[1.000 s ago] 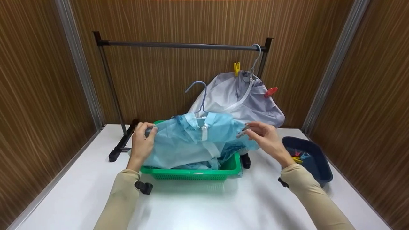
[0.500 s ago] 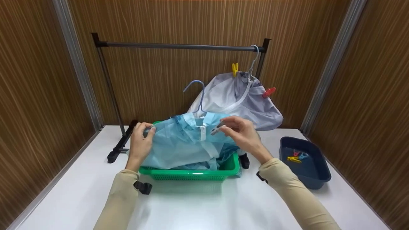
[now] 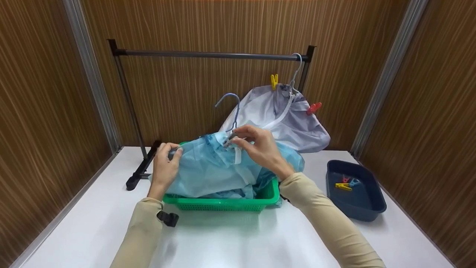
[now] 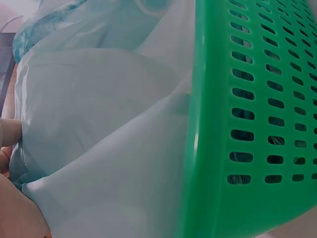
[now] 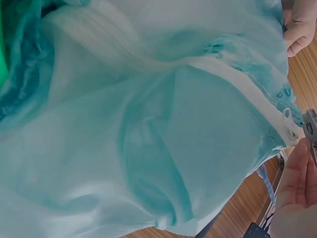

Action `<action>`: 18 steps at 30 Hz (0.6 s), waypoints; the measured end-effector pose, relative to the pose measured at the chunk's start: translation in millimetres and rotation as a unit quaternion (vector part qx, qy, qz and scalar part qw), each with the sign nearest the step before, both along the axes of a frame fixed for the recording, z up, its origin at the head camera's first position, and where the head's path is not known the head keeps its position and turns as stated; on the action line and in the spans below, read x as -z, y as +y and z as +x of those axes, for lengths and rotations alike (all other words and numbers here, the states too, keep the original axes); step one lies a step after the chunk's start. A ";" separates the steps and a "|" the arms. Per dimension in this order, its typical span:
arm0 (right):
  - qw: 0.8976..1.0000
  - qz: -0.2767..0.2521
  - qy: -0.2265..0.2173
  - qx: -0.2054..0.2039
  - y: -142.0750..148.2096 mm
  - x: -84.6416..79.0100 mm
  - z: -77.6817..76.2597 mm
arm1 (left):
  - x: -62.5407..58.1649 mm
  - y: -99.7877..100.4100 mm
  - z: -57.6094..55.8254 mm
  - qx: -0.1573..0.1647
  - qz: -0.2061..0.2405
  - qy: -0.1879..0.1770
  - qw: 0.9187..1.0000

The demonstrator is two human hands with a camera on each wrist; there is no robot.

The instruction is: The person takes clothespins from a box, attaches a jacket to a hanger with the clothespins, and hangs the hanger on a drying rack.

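Observation:
A sheer light-blue garment [image 3: 208, 173] with white trim at its neck lies over a green basket [image 3: 223, 204]. A blue hanger [image 3: 237, 108] sticks up out of its neck opening. My left hand [image 3: 165, 165] pinches the garment's left shoulder, and a dark grey piece shows between thumb and fingers. At the neck, my right hand [image 3: 260, 147] pinches a grey clothespin [image 3: 230, 139] between thumb and fingertips. In the right wrist view the clothespin [image 5: 310, 124] is right at the end of the white trim, beside a small white zip pull or cord.
A dark clothes rack [image 3: 208, 54] stands behind. From its right end hangs a grey-white garment [image 3: 279, 115] with a yellow clothespin [image 3: 274, 82] and a red clothespin [image 3: 314, 108]. A navy tray [image 3: 357, 208] on the right holds several more clothespins [image 3: 343, 187].
My right hand has moved left with the grey clothespin, from the garment's right shoulder to its neck. My left hand has stayed at the left shoulder.

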State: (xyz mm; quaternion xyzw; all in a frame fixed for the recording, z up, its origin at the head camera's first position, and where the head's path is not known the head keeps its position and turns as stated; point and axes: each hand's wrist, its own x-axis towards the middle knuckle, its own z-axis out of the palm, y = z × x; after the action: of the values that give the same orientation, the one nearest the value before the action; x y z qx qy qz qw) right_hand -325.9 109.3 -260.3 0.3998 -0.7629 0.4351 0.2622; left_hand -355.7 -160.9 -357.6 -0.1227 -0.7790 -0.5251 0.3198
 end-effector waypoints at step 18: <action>0.997 0.076 0.011 0.011 -38.0 -18.1 -31.2 | -2.8 5.0 -2.1 -0.001 0.005 -0.009 1.000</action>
State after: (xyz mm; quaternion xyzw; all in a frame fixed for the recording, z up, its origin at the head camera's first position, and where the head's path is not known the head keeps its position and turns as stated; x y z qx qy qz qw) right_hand -357.2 71.2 -242.3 0.4148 -0.7951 0.3685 0.2448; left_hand -357.9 -155.9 -354.8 -0.1156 -0.7794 -0.5300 0.3134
